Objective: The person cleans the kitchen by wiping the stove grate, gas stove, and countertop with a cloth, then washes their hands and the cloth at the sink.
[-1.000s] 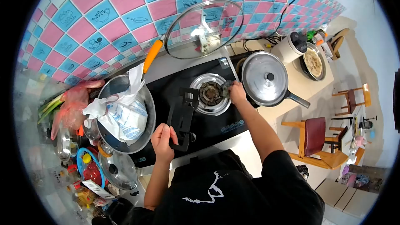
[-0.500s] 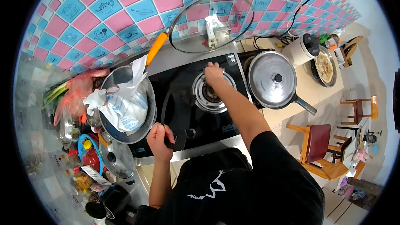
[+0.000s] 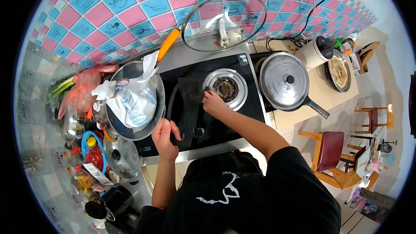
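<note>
My right hand [image 3: 212,103] is over the black glass cooktop [image 3: 216,132], at the left edge of the gas burner [image 3: 226,89]. Its fingers are pinched on a small dark item [image 3: 206,89], partly covered and too small to name. My left hand [image 3: 165,138] is loosely curled above the cooktop's front left part, near the wok, with nothing visible in it. A steel wok [image 3: 161,104] on the left side holds a tied white plastic bag [image 3: 134,106]. The burner's metal ring and dark centre are uncovered.
A glass lid [image 3: 223,21] with an orange handle leans against the tiled wall. A lidded pan [image 3: 284,81] stands right of the cooktop, near a white appliance [image 3: 310,54] and a pan of flatbread [image 3: 338,71]. Another glass lid [image 3: 122,158] and a blue basket [image 3: 93,147] crowd the left.
My right hand has moved from the burner's far edge toward me and left, uncovering the burner. My left hand has shifted slightly left and away from me. The view has shifted a little.
</note>
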{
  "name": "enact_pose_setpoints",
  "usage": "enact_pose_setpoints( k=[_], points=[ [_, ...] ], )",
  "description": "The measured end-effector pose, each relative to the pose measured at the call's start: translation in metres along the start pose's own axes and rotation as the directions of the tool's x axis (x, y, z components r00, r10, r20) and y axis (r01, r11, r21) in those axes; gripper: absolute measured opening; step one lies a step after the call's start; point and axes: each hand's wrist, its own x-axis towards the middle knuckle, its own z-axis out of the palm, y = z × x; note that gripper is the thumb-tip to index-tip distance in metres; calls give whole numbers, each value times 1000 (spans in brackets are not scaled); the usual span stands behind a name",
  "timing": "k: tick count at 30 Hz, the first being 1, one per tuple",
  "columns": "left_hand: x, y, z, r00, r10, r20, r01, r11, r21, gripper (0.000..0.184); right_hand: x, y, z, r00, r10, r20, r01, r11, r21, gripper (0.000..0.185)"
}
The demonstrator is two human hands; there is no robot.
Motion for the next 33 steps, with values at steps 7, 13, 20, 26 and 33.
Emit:
enact_pose_setpoints(
  k=[7, 13, 20, 26, 33],
  points=[
    [-1, 4, -13, 1000, -17, 15, 16, 1000, 21, 29, -64, 0, -41, 933, 360, 8, -350, 903, 249, 11],
    [4, 0, -17, 999, -39, -16, 40, 998, 56, 31, -118, 9, -25, 636, 771, -35, -746, 625, 228, 39],
    [10, 2, -12, 999, -35, 24, 34, 999, 30, 31, -77, -75, -17, 690, 723, 33, -704, 660, 263, 39],
    [7, 18, -17, 996, 48, 75, -53, 996, 69, 28, -16, -62, -16, 726, 649, -227, -297, 593, 748, 34],
    [-14, 33, -35, 999, 27, -23, -26, 999, 37, 30, 63, 84, 5, 443, 885, 142, -870, 387, 305, 26]
  ],
)
